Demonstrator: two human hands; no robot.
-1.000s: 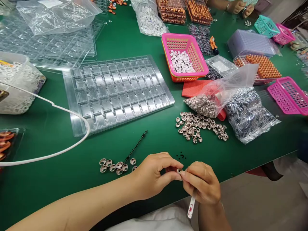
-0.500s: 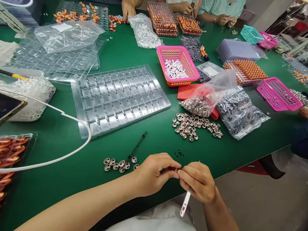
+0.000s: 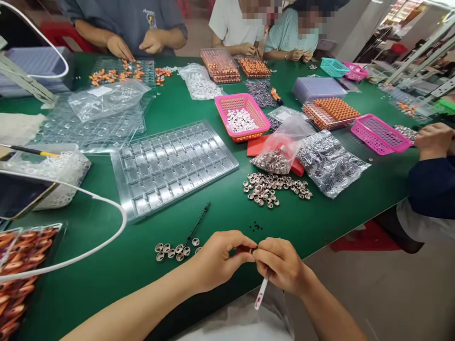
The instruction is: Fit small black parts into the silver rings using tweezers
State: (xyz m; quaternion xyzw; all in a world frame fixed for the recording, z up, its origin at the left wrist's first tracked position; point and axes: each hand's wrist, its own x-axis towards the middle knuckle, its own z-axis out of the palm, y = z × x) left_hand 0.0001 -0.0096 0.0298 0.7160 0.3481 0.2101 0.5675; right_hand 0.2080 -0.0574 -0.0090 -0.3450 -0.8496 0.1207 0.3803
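My left hand (image 3: pixel 225 258) is closed in a pinch, thumb and forefinger pressed on a tiny piece mostly hidden by the fingertips. Touching those fingertips, my right hand (image 3: pixel 279 263) is closed and also grips a slim white handle (image 3: pixel 261 293) with red marks, its end pointing down toward my lap. Just beyond the hands lie several tiny black bits (image 3: pixel 256 227). Left of them are several round metal cups (image 3: pixel 179 256) with holes, beside a thin black toothed strip (image 3: pixel 199 220). A larger spread of such cups (image 3: pixel 265 189) lies farther off.
A clear compartment tray (image 3: pixel 174 166) lies ahead on the left. Beyond are a pink basket (image 3: pixel 217 106) of white pieces, a bag of metal cups (image 3: pixel 273 161) and a silvery bag (image 3: pixel 332 163). A white cable (image 3: pixel 119 225) loops at left. Co-workers' hands (image 3: pixel 152 41) are across the table.
The view has tilted up, showing more of the co-workers opposite and at right. My hands stay together in the same pinch; the white handle still hangs from the right one.
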